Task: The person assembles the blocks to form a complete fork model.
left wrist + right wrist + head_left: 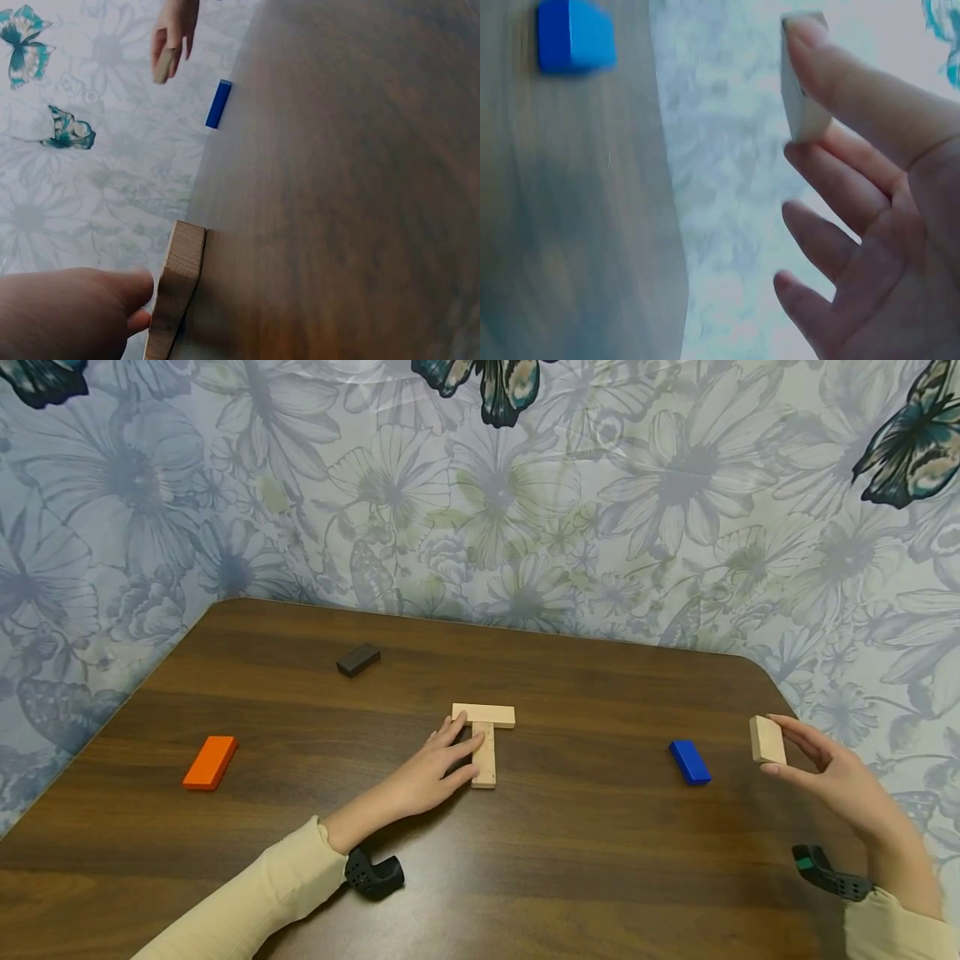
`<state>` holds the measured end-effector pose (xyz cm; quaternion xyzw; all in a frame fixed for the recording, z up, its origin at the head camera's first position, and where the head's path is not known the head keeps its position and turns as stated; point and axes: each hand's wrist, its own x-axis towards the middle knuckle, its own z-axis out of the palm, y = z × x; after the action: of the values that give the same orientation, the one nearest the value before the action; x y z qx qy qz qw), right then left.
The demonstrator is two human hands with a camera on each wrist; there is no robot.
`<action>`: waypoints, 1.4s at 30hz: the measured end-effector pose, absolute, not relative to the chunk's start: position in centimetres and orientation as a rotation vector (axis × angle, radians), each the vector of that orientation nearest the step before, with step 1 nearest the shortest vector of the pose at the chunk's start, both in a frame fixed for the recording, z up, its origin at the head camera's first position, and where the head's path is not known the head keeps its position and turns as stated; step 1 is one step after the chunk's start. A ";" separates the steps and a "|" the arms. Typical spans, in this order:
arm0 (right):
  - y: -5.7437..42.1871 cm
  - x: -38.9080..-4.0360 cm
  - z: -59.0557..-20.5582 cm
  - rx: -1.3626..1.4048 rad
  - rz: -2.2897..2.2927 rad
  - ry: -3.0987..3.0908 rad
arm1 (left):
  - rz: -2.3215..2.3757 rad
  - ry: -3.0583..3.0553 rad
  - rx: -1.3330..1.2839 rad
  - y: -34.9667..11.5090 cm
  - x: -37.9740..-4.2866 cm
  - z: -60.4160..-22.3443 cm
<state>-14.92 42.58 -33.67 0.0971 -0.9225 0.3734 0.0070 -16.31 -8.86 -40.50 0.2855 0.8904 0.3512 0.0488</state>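
Observation:
Two plain wooden blocks form a T on the table in the head view: a crosswise block (495, 717) at the far side and a lengthwise block (484, 768) below it. My left hand (427, 781) rests its spread, fairly straight fingers on both of them from the left. At the far right, my right hand (840, 777) holds a third wooden block (768, 740) up above the table, pinched between thumb and fingers. The right wrist view shows this block (802, 97) between thumb tip and fingertips, the other fingers spread. A blue block (690, 762) lies just left of the right hand.
An orange block (211, 763) lies on the left part of the brown wooden table (570, 877). Further back is a black block (358, 660). Behind the table's far edge hangs a flowered backdrop (510, 527) with butterflies. Each wrist wears a black band.

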 end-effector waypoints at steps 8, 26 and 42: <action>37.8 -15.0 -32.4 0.332 1.137 -2.775 | 1.052 2.733 0.874 -8.8 -16.2 -40.6; 29.8 -14.8 -32.1 0.493 1.201 -2.789 | 1.048 2.740 0.872 -8.7 -16.2 -40.7; 22.8 -14.8 -33.9 0.729 1.201 -2.806 | 1.040 2.739 0.850 -8.7 -16.2 -40.5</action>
<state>-14.84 22.83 -33.88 0.2323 -0.8942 0.3828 0.0019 -16.22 -8.69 -40.54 0.2784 0.8969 0.3406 0.0453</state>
